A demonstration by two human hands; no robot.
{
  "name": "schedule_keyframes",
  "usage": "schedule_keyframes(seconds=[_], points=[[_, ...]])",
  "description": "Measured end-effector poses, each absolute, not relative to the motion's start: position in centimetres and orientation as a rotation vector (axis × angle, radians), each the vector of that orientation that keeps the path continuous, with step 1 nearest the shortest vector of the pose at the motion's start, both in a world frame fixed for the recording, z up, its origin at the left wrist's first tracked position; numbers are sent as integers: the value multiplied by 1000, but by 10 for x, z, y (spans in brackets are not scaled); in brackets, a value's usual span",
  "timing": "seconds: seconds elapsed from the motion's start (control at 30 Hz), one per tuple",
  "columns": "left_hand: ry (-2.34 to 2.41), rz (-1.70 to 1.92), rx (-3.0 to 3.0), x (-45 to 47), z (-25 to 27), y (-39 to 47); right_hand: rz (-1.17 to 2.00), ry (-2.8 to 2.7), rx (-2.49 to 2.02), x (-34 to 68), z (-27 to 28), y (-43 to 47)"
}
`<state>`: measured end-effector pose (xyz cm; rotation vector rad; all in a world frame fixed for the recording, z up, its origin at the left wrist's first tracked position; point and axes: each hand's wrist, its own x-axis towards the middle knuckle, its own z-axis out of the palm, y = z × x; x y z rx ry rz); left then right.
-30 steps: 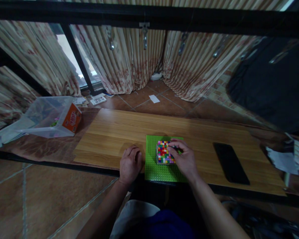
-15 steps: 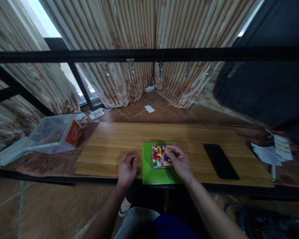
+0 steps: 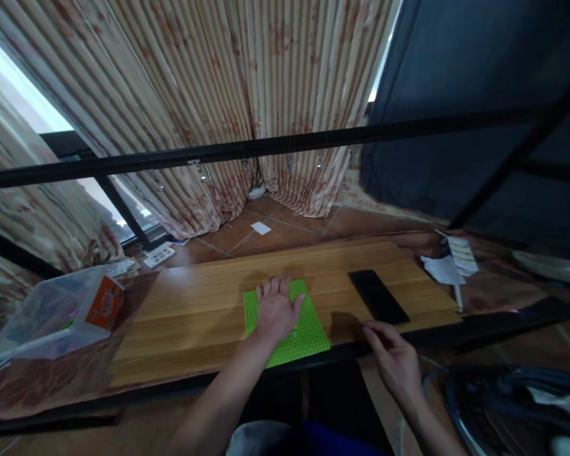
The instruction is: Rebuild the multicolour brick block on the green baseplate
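A green studded baseplate (image 3: 308,332) lies turned at an angle near the table's front edge. Spread flat over its upper left part is my left hand (image 3: 276,313), fingers apart and pointing away from me. A small pale spot shows on the plate beside the wrist. The multicoloured square of small bricks is out of sight; whether it is under my left hand I cannot tell. My right hand (image 3: 399,364) is over the front edge, right of the plate, with thumb and forefinger close together; anything between them is too small to make out.
A black phone (image 3: 379,296) lies on the wooden tabletop (image 3: 190,316) beyond my right hand. To the left stands a clear plastic box (image 3: 52,313) with an orange label. Papers (image 3: 444,269) lie at the right end. A dark metal bar (image 3: 275,147) crosses behind the table.
The view has turned to the right. My left hand has moved from the bare wood onto the baseplate. My right hand has left the plate rightwards, and the multicoloured brick square no longer shows.
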<state>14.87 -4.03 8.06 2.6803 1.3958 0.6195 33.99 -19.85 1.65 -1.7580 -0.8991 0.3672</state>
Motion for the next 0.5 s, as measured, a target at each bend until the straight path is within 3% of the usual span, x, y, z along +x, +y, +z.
schedule_keyframes(seconds=[0.5], points=[[1400, 330, 2852, 145, 71, -24, 227, -803, -1923, 384, 2, -257]])
